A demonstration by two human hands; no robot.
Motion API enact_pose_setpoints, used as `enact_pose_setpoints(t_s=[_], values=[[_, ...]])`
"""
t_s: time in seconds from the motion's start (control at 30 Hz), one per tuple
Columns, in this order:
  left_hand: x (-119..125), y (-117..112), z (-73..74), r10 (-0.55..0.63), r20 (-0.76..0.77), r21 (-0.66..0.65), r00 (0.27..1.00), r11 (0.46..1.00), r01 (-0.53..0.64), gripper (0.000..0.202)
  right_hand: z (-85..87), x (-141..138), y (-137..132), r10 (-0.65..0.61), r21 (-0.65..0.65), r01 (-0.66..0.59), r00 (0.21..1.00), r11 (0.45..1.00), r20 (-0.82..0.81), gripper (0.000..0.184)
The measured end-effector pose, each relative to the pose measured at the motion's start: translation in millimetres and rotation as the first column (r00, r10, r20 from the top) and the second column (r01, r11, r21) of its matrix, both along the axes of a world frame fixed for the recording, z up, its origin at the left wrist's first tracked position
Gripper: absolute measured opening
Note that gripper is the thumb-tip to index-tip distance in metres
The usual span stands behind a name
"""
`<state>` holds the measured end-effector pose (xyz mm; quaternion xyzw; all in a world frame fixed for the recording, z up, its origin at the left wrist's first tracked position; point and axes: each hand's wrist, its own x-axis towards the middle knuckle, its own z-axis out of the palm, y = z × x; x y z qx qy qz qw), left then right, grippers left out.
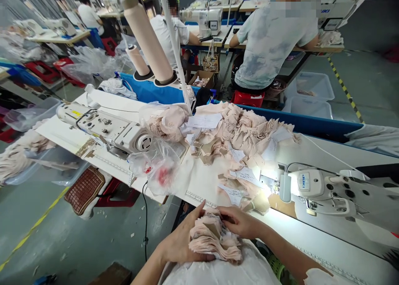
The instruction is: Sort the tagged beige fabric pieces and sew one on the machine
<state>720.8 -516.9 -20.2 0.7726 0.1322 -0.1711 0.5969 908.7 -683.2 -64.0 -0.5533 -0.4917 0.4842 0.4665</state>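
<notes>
A thick bundle of pale pink fabric pieces (pixel 215 239) rests at my lap, in front of the table edge. My left hand (pixel 182 237) wraps around its left side, with the thumb pointing up and fingers beneath. On the upper right of the bundle, my right hand (pixel 235 220) pinches the top pieces with bent fingers. Just beyond my hands lie small fabric pieces with printed paper slips (pixel 232 193) on the white table (pixel 199 181). A lit sewing machine (pixel 311 185) stands to the right of these.
A large heap of pink fabric (pixel 243 127) covers the table's back. Left are a second sewing machine (pixel 106 129) and a clear plastic bag (pixel 158 168). Tall thread cones (pixel 149 40) stand behind. Seated people (pixel 264 48) work at other tables. A red stool (pixel 118 193) is at lower left.
</notes>
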Motion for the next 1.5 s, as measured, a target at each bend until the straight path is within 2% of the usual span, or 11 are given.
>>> enact_pose_setpoints(t_s=[0.13,0.37,0.5,0.6,0.67,0.77,0.87,0.97,1.2,1.3,1.5], values=[[4,4,-6.7,-0.044,-0.079,-0.050,0.996,0.998,0.040,0.128,2.2,-5,-1,-0.009,0.110,0.007,1.000,0.994,0.025,0.033],[18,4,5.9,-0.094,-0.050,-0.115,0.994,0.989,0.088,0.103,8.9,-15,-12,-0.065,0.215,0.042,0.993,0.976,0.100,0.048],[26,1,12.9,-0.199,-0.031,-0.021,0.980,0.980,0.198,0.067,13.2,-19,-19,-0.120,0.159,0.096,0.981,0.983,0.149,0.048],[30,-2,17.1,-0.235,-0.016,0.018,0.972,0.972,0.236,0.051,3.5,-13,-24,-0.245,0.171,0.213,0.950,0.962,0.193,0.040],[31,-5,19.5,-0.231,-0.012,-0.014,0.973,0.973,0.231,0.051,-11.8,-2,-30,-0.416,0.179,0.378,0.860,0.908,0.296,0.032],[33,-10,21.8,-0.198,-0.042,-0.047,0.979,0.980,0.196,0.054,-40.2,17,-40,-0.630,0.244,0.609,0.568,0.755,0.530,0.025],[39,-16,22.6,-0.221,-0.028,-0.068,0.975,0.973,0.219,0.056,-64.0,30,-45,-0.667,0.322,0.683,0.325,0.656,0.670,0.027],[46,-22,23.5,-0.273,-0.014,-0.086,0.962,0.959,0.271,0.063,-81.0,39,-41,-0.662,0.337,0.718,0.226,0.609,0.715,0.034],[48,-36,24.6,-0.235,0.042,-0.077,0.971,0.968,0.237,0.069,-109.7,68,-27,-0.636,0.199,0.817,0.243,0.541,0.732,0.047],[44,-43,23.2,-0.194,0.050,-0.061,0.980,0.979,0.197,0.060,-112.1,72,-31,-0.651,0.210,0.815,0.246,0.540,0.718,0.044],[44,-57,20.1,-0.059,0.096,-0.233,0.994,0.969,0.080,0.080,-109.1,65,-44,-0.684,0.180,0.824,0.301,0.538,0.665,0.049]])
